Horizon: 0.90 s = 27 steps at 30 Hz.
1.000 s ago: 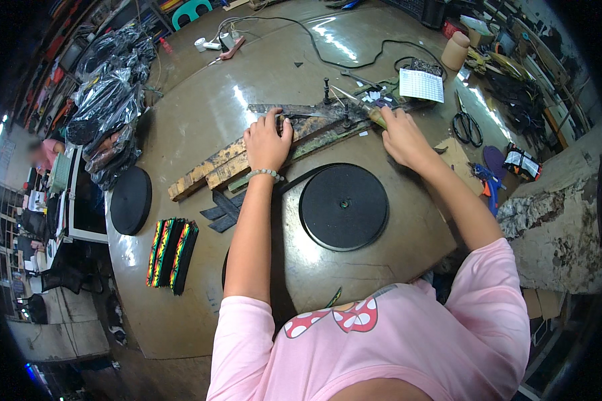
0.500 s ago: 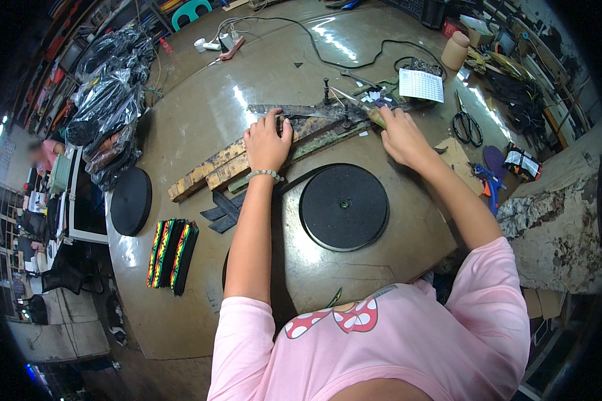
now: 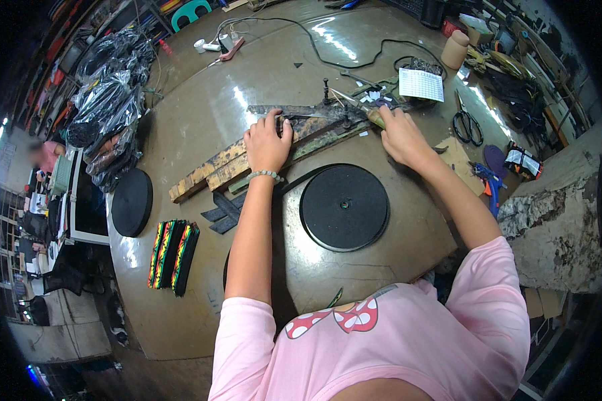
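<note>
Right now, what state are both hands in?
Left hand: resting on the wooden bars; can't tell if it's gripping anything.
Right hand: closed, holding a pointed tool.

A workshop: big worktable (image 3: 194, 117), black strap roll (image 3: 344, 224), scissors (image 3: 462, 112), glue gun (image 3: 492, 182) and, dimly, probably loaded shelves (image 3: 55, 63).

the left forearm (image 3: 253, 227) is extended almost straight forward, and the left hand (image 3: 267, 146) is held palm down, with its back turned up. its index finger is pointed forward and its thumb is set apart to the right; what is done by the hidden fingertips cannot be told. the right forearm (image 3: 460, 200) is angled inward and forward, and the fingers of the right hand (image 3: 405, 139) are curled into a grip.
</note>
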Motion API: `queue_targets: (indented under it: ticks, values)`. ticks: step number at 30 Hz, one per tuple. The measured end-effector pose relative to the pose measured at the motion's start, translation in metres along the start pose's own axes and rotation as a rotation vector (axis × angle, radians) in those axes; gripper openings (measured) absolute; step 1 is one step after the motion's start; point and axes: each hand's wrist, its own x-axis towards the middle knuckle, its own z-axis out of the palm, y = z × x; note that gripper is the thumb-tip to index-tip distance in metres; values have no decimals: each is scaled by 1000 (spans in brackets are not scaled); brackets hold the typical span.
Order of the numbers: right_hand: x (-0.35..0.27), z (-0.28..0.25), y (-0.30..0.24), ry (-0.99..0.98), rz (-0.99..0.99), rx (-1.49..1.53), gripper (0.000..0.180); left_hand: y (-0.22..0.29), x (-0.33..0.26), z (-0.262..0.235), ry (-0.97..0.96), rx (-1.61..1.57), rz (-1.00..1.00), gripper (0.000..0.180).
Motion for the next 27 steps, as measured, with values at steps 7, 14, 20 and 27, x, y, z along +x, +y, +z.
queue_targets:
  ticks: [7, 14, 20, 27]
  values:
    - [8, 3, 4, -87, 136, 64, 30, 1, 2, -6, -56, -24, -19, 32]
    - [19, 18, 14, -128, 195, 171, 26, 2, 3, -7, -75, -21, -12, 33]
    - [39, 12, 30, -290, 162, 437, 17, 2, 3, -6, -73, -16, 12, 32]
    - [63, -11, 37, -768, 552, 951, 5, 5, 4, -6, -37, -22, 33, 31]
